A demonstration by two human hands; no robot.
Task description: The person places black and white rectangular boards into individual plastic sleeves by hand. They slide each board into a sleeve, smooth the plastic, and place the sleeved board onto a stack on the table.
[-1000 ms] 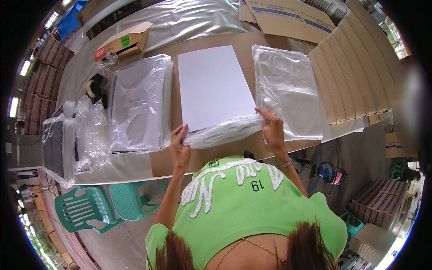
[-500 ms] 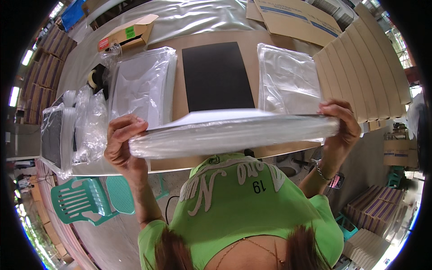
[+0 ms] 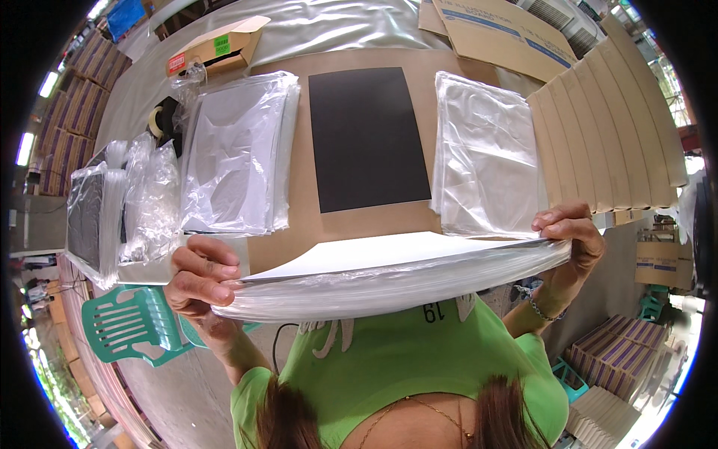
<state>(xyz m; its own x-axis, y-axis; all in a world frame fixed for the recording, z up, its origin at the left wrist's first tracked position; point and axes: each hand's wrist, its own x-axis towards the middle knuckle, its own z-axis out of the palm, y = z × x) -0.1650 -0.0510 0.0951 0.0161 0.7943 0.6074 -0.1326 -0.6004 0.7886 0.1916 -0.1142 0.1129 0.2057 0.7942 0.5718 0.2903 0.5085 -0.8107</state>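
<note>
Between my two hands, close to my body and past the table's near edge, is a thick stack of plastic-sleeved boards [image 3: 396,280], its layered edge facing me and a white surface on top. My left hand [image 3: 203,280] grips its left end, and my right hand [image 3: 572,233] grips the right end. Beyond it lies a black board [image 3: 368,138] on the brown table covering. Left of that board is a pile of clear plastic sleeves with white sheets [image 3: 239,153]; to its right, another pile of clear plastic sleeves [image 3: 488,153].
Wrapped black boards [image 3: 88,221] and crumpled plastic [image 3: 153,198] crowd the table's left end, near a tape roll [image 3: 155,122]. An opened carton [image 3: 224,49] sits behind. Brown boxes [image 3: 606,127] line the right side. A green chair [image 3: 131,325] stands at lower left.
Both hands have brought the stack down toward my body, and more of its white top shows. More of the black board and both sleeve piles is uncovered.
</note>
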